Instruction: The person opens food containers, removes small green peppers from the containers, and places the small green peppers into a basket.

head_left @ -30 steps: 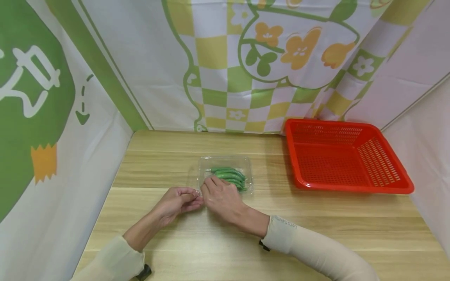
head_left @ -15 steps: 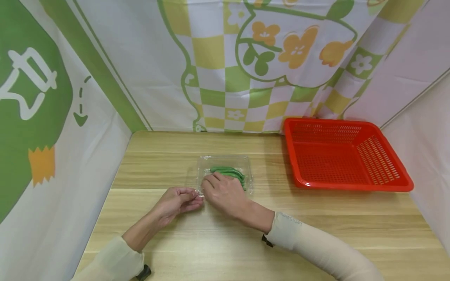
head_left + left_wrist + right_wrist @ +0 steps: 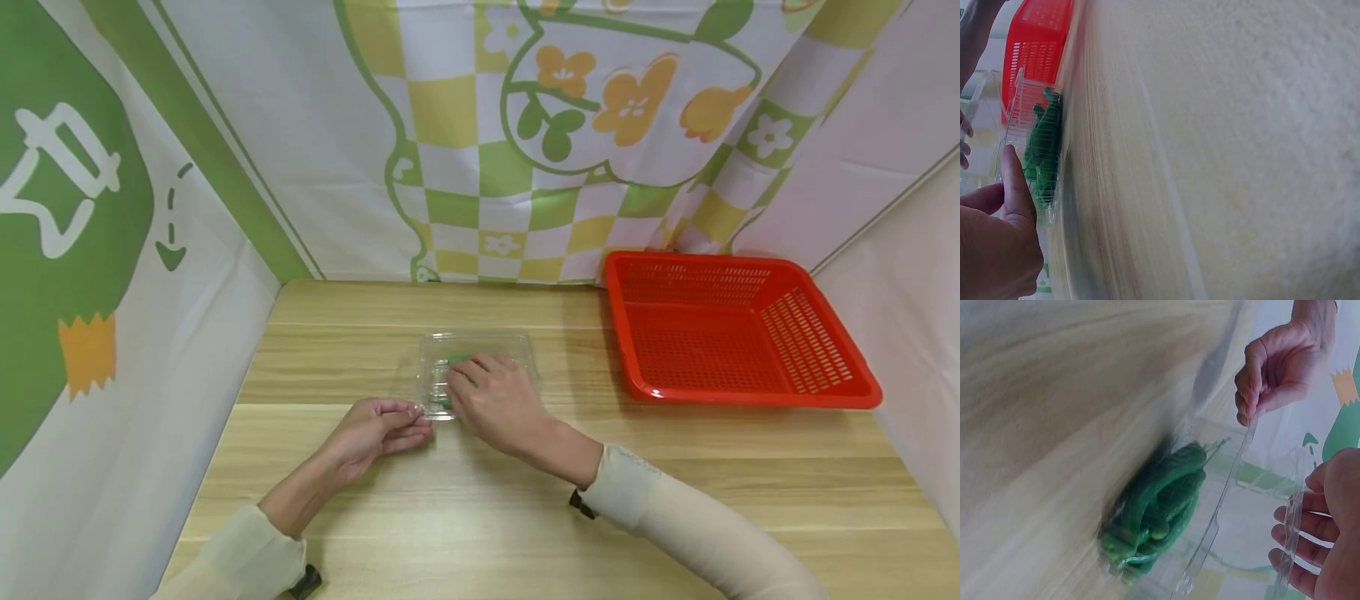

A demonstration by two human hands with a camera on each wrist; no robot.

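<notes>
A clear plastic clamshell box (image 3: 429,358) lies on the table with several green chili peppers (image 3: 1163,497) inside. My left hand (image 3: 378,435) pinches the rim at its front left corner between thumb and fingers. Over the box, my right hand (image 3: 498,404) has its fingers bent at the free edge of the clear lid (image 3: 1293,515). In the right wrist view, the lid stands raised, apart from the box rim (image 3: 1213,528). From the head, the right hand hides most of the peppers.
A red plastic basket (image 3: 757,404) with slotted walls stands at the right back of the wooden table (image 3: 480,525). Behind the table hangs a patterned cloth (image 3: 453,108), and white cloth walls flank both sides.
My right hand has moved a little right and back from the front left corner, and now covers more of the peppers. My left hand stays at the corner.
</notes>
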